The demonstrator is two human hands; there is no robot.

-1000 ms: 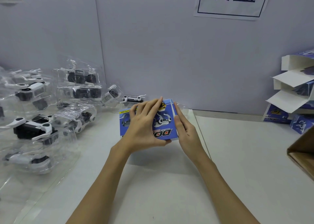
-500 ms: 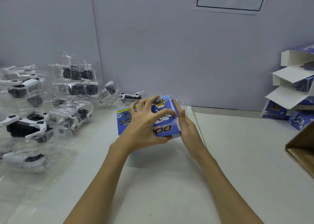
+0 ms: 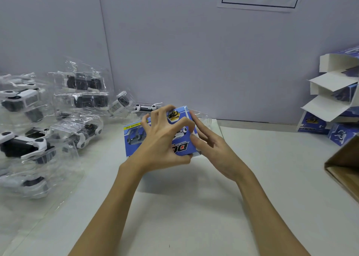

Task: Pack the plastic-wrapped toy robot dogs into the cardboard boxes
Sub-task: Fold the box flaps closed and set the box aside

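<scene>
Blue box sits under the left hand's curled grip — right hand's straight fingers press its end.

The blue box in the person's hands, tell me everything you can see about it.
The blue box is a small printed cardboard carton with pictures of toy robot dogs, a yellow strip of text along one edge and large lettering that reads upside down from this view. It sits tilted above the white table, near its middle. The left hand grips it from the top with curled fingers; the right hand presses straight fingers against its right end. It looks closed.
</scene>
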